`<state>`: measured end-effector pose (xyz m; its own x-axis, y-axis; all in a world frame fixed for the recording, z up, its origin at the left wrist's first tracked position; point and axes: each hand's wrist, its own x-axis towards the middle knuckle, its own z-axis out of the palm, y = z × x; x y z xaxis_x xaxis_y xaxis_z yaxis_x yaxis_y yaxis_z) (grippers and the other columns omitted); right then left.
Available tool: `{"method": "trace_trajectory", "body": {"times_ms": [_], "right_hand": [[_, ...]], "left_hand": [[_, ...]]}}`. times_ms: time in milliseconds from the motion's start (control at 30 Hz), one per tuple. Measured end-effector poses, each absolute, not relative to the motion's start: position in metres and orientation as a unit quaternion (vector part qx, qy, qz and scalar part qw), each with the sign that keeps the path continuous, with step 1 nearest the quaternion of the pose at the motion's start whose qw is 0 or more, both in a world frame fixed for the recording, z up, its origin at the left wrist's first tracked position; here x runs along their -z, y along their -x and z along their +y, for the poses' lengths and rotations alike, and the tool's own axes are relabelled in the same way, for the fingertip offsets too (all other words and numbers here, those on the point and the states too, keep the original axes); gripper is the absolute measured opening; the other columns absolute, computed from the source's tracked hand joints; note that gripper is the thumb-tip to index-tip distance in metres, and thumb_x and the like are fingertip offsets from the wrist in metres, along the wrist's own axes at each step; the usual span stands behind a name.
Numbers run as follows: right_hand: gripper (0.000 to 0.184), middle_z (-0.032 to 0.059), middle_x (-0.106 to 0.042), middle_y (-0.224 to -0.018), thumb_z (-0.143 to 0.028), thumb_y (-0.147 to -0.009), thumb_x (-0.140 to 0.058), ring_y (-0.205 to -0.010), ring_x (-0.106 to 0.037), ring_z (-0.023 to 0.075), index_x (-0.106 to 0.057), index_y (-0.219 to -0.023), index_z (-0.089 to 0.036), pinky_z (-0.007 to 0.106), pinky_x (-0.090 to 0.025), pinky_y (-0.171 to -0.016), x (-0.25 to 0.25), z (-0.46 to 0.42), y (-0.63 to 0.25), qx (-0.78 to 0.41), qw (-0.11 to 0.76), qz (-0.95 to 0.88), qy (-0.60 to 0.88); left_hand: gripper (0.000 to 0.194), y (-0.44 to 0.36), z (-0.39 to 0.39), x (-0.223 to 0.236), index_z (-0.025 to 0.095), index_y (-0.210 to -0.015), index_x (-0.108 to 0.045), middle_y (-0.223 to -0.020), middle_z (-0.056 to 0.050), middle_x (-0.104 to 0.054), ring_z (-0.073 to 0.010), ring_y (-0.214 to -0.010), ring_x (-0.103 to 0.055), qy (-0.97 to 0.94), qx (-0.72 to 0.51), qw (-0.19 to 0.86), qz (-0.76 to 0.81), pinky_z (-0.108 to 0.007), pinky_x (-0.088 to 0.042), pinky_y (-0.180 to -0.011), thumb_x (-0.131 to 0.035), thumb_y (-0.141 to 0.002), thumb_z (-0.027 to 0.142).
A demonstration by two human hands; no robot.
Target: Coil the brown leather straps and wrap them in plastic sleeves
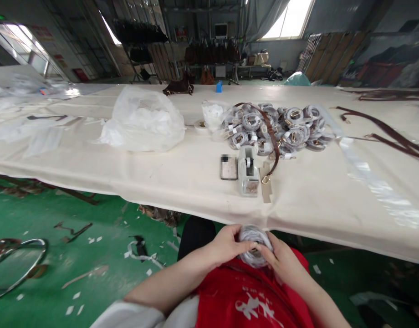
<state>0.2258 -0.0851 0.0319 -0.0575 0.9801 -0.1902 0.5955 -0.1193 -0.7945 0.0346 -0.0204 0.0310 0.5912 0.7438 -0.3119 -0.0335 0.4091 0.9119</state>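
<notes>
Between my two hands, just off the table's front edge and above a red apron [230, 291], is a coiled strap [253, 233] in clear plastic wrap. My left hand [232, 246] grips the coil from the left, its thumb across the middle. From the right, my right hand [278, 253] closes on the same coil, thumb also on the middle. On the table ahead stands a tape dispenser [248, 175], with a phone [229, 167] to its left. A brown leather strap [273, 136] with a metal clasp trails over a heap of wrapped coils [294, 134].
The long cream-covered table [155, 175] spans the view. A bulging clear plastic bag [144, 120] and a small white bag [214, 114] lie on it. Brown straps [383, 125] lie at right. A metal ring [42, 255] and scraps are on the green floor [114, 246].
</notes>
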Motion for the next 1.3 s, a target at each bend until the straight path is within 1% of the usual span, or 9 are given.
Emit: {"method": "trace_trajectory", "body": {"times_ms": [200, 400, 633, 733, 867, 967, 1100, 1200, 1300], "right_hand": [[0.043, 0.0069, -0.072, -0.087, -0.046, -0.089, -0.057, -0.070, -0.066, 0.0222, -0.057, -0.118, -0.015, 0.033, -0.053, -0.066, -0.035, -0.091, -0.212, -0.491, 0.313, -0.549, 0.599], [0.036, 0.0095, -0.072, -0.099, -0.046, -0.094, -0.048, -0.091, -0.067, 0.0251, -0.061, -0.110, -0.016, 0.033, -0.054, -0.077, -0.041, -0.092, -0.214, -0.505, 0.294, -0.571, 0.577], [0.015, 0.0077, -0.075, -0.090, -0.029, -0.086, -0.055, -0.080, -0.069, 0.0238, -0.066, -0.090, -0.020, 0.030, -0.048, -0.071, -0.050, -0.087, -0.224, -0.432, 0.101, -0.669, 0.596], [0.018, 0.0074, -0.075, -0.092, -0.027, -0.081, -0.059, -0.080, -0.069, 0.0239, -0.067, -0.095, -0.019, 0.030, -0.049, -0.070, -0.050, -0.083, -0.223, -0.451, 0.141, -0.648, 0.597], [0.034, 0.0082, -0.075, -0.095, -0.038, -0.080, -0.066, -0.083, -0.069, 0.0259, -0.065, -0.106, -0.017, 0.034, -0.054, -0.073, -0.040, -0.085, -0.215, -0.464, 0.255, -0.589, 0.611], [0.038, 0.0088, -0.075, -0.092, -0.047, -0.088, -0.057, -0.088, -0.069, 0.0281, -0.065, -0.111, -0.018, 0.036, -0.055, -0.076, -0.028, -0.090, -0.207, -0.450, 0.321, -0.553, 0.624], [0.041, 0.0055, -0.070, -0.070, -0.052, -0.094, -0.046, -0.077, -0.069, 0.0273, -0.068, -0.102, -0.019, 0.036, -0.056, -0.070, -0.027, -0.090, -0.208, -0.475, 0.312, -0.550, 0.612], [0.033, 0.0064, -0.073, -0.089, -0.045, -0.094, -0.052, -0.089, -0.068, 0.0266, -0.067, -0.109, -0.020, 0.036, -0.054, -0.083, -0.033, -0.088, -0.214, -0.499, 0.287, -0.586, 0.570], [0.032, 0.0076, -0.072, -0.104, -0.043, -0.093, -0.054, -0.094, -0.066, 0.0258, -0.065, -0.112, -0.019, 0.035, -0.052, -0.086, -0.028, -0.088, -0.211, -0.537, 0.272, -0.605, 0.521]], "left_hand": [[0.040, -0.045, -0.035, -0.029, 0.012, -0.089, -0.070, -0.078, -0.004, -0.069, -0.0139, -0.070, -0.062, -0.260, -0.342, 0.839, 0.334, -0.026, -0.050, -0.072, -0.089, -0.061, 0.033], [0.043, -0.032, -0.026, -0.026, 0.010, -0.093, -0.071, -0.080, -0.007, -0.070, -0.0187, -0.072, -0.064, -0.337, -0.229, 0.861, 0.306, -0.030, -0.051, -0.072, -0.086, -0.060, 0.034], [0.054, -0.029, -0.014, -0.035, 0.020, -0.123, -0.062, -0.107, -0.009, -0.071, -0.0247, -0.094, -0.065, -0.766, -0.101, 0.554, 0.309, -0.033, -0.050, -0.083, -0.071, -0.078, 0.048], [0.045, -0.035, -0.019, -0.033, 0.019, -0.121, -0.064, -0.111, -0.010, -0.071, -0.0265, -0.099, -0.065, -0.771, -0.126, 0.538, 0.316, -0.034, -0.049, -0.087, -0.065, -0.083, 0.044], [0.040, -0.037, -0.022, -0.024, 0.016, -0.120, -0.064, -0.100, -0.008, -0.072, -0.0190, -0.079, -0.065, -0.642, -0.263, 0.602, 0.396, -0.028, -0.051, -0.075, -0.057, -0.089, 0.041], [0.038, -0.039, -0.019, -0.017, 0.016, -0.110, -0.065, -0.097, -0.007, -0.071, -0.0182, -0.080, -0.063, -0.561, -0.355, 0.604, 0.441, -0.028, -0.051, -0.077, -0.054, -0.091, 0.047], [0.042, -0.038, -0.013, -0.016, 0.014, -0.100, -0.066, -0.085, -0.006, -0.067, -0.0190, -0.078, -0.060, -0.581, -0.333, 0.602, 0.435, -0.028, -0.049, -0.074, -0.051, -0.091, 0.053], [0.042, -0.033, -0.013, -0.022, 0.014, -0.104, -0.066, -0.078, -0.004, -0.063, -0.0176, -0.071, -0.056, -0.636, -0.282, 0.596, 0.400, -0.027, -0.046, -0.068, -0.046, -0.094, 0.051], [0.037, -0.027, -0.020, -0.024, 0.019, -0.118, -0.061, -0.089, -0.005, -0.065, -0.0175, -0.076, -0.058, -0.689, -0.258, 0.575, 0.358, -0.027, -0.046, -0.074, -0.044, -0.096, 0.043]]}}
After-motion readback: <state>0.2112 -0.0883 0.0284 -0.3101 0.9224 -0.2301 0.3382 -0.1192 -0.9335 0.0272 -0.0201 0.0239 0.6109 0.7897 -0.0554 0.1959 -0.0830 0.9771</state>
